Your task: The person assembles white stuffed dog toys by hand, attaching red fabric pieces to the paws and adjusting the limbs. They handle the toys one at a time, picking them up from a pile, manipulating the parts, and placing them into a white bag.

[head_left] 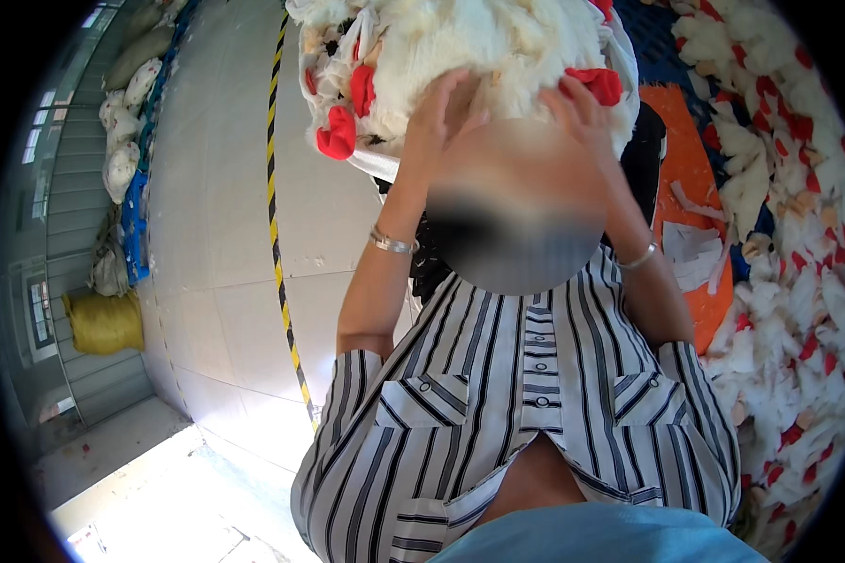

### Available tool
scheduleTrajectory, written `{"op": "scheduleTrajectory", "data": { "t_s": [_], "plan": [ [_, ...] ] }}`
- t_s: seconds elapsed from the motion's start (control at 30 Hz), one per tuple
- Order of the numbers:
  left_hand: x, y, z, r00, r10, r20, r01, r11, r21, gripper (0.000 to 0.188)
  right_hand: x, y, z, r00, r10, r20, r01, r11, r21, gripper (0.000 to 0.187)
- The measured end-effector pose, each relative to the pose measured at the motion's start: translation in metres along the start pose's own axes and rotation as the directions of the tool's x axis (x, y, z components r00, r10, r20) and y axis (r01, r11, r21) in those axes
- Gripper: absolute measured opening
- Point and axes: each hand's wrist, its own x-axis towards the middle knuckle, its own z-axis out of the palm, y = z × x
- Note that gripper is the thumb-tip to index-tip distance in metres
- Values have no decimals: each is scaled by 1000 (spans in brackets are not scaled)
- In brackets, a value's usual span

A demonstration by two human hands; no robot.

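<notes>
A large white sack (382, 167) in front of me brims with white fluffy plush pieces (498, 47), some with red parts. My left hand (434, 117) rests at the near side of the pile, fingers stretched into the white pile and thumb apart. Opposite it, my right hand (582, 114) lies with fingers spread, the fingertips beside a red fabric piece (599, 86). A blurred round patch covers the space between my hands, so anything there is hidden. Another red, rounded piece (336, 133) hangs over the sack's left edge.
Many white and red plush pieces (789, 375) are heaped along the right, beside an orange sheet (695, 188) with white scraps (690, 255) on it. Black-and-yellow tape (274, 206) runs along the grey floor at left. A yellow sack (103, 322) and other bags stand by the left wall.
</notes>
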Motion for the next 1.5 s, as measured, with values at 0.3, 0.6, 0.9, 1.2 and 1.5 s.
{"op": "scheduleTrajectory", "data": {
  "t_s": [0.3, 0.6, 0.9, 1.2, 1.5],
  "plan": [
    [96, -157, -4, 949, 297, -103, -235, 888, 395, 37, 12, 79, 5, 856, 478, 195, -476, 584, 658, 32],
    [18, -4, 11, 986, 82, 146, -74, 995, -61, 42, -11, 114, -56, 807, 589, 37, -300, 355, 886, 28],
    [-47, 9, 78, 889, 124, 441, -299, 887, 351, 86, 35, 104, -58, 918, 397, 2, -271, 624, 733, 29],
    [-12, 81, 97, 846, 419, 330, -228, 844, -486, 65, 62, 101, -67, 948, 317, -15, -220, 691, 689, 29],
    [61, 26, 25, 968, -10, 252, 180, 728, -661, 56, 93, 97, -81, 967, 251, -47, -151, 709, 689, 29]
  ]
}}
